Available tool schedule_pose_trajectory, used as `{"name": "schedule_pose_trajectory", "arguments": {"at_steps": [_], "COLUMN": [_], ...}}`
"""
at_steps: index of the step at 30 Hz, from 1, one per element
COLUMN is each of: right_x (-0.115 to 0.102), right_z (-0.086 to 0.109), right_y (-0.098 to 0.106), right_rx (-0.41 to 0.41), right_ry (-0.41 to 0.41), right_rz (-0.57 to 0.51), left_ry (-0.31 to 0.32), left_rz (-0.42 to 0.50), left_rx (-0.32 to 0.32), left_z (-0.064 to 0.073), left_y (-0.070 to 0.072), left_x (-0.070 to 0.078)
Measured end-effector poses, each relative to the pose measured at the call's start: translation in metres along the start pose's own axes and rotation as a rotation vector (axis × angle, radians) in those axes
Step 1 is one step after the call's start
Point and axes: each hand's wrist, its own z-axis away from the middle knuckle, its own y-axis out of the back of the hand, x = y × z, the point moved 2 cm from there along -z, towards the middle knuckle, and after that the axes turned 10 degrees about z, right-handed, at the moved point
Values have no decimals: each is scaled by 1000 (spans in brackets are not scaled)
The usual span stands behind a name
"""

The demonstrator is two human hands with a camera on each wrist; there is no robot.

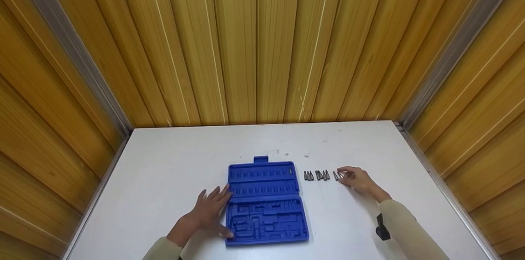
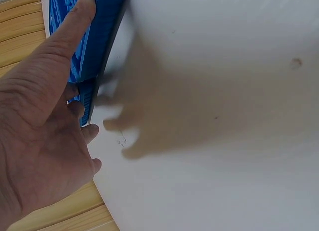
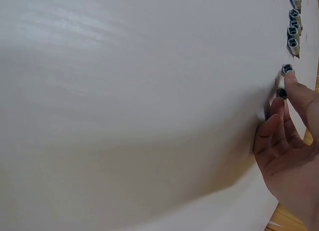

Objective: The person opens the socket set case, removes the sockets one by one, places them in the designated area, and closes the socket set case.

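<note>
A blue plastic tool case (image 1: pixel 262 238) lies unfolded on the white table, its moulded slots facing up. My left hand (image 1: pixel 209 213) rests along its left side, fingers spread at the upper half and thumb on the lower corner; the left wrist view shows that thumb (image 2: pixel 82 9) on the case edge. Right of the case, several small metal sockets (image 1: pixel 322 175) lie in a row. At the row's right end, my right hand (image 1: pixel 356 179) pinches a socket (image 3: pixel 282 93) between curled fingers and thumb. The thumb tip also overlaps a neighbouring socket (image 3: pixel 287 68).
One small metal piece (image 1: pixel 291 171) sits in the case's upper right slot. The white table (image 1: pixel 172 157) has small marks behind the case. Yellow wood-look panels (image 1: pixel 262 46) stand behind and at both sides. A black strap piece (image 1: pixel 382 229) hangs by the right sleeve.
</note>
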Motion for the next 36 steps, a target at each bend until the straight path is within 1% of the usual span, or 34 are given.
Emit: {"name": "schedule_pose_trajectory", "arguments": {"at_steps": [4,8,10,13,18,22,27,33,36], "right_x": [1,0,-3,-10,-27,-45,-69,-91,-101], "right_z": [2,4,4,2,-9,-19,-30,-42,-46], "right_y": [4,9,12,16,16,11,0,-18,-26], "right_rx": [-2,-27,-29,-21,-19,-33,-42,-69,-80], "right_ry": [3,-16,-13,15,73,136,226,281,296], "right_rz": [12,-26,-46,-66,-89,-96,-106,-120,-124], "left_ry": [-4,3,6,3,9,19,18,20,19], "left_rz": [0,11,15,9,17,22,9,-4,-2], "left_rx": [-3,-11,-12,-7,2,1,3,-3,-5], "left_z": [0,0,0,0,0,0,0,1,0], "left_y": [0,0,0,0,0,-1,-1,-2,-2], "left_x": [0,0,-1,0,0,-1,-2,-2,-2]}}
